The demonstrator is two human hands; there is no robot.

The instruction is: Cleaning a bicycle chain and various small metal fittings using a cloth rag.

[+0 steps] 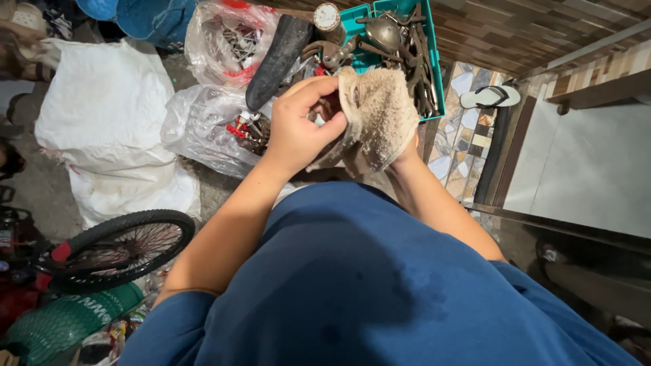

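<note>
- Nearest is the person's dark blue shirt
- The left hand grips one edge of the worn beige fuzzy cloth, fingers curled over it
- The right hand is hidden beneath the cloth; its grip cannot be told
- Beyond lies a teal plastic tray of rusty metal tools, with a small spoked black bicycle wheel on the floor at left

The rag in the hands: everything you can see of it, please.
The rag is a beige, fuzzy terry-like cloth, dingy and grey-stained. It is bunched and draped, not flat, held up in front of the person's blue shirt, above a teal tray of rusty metal parts. The left hand pinches its left edge between thumb and fingers; the right hand is almost wholly hidden under the cloth. Whether anything is wrapped inside cannot be told.
</note>
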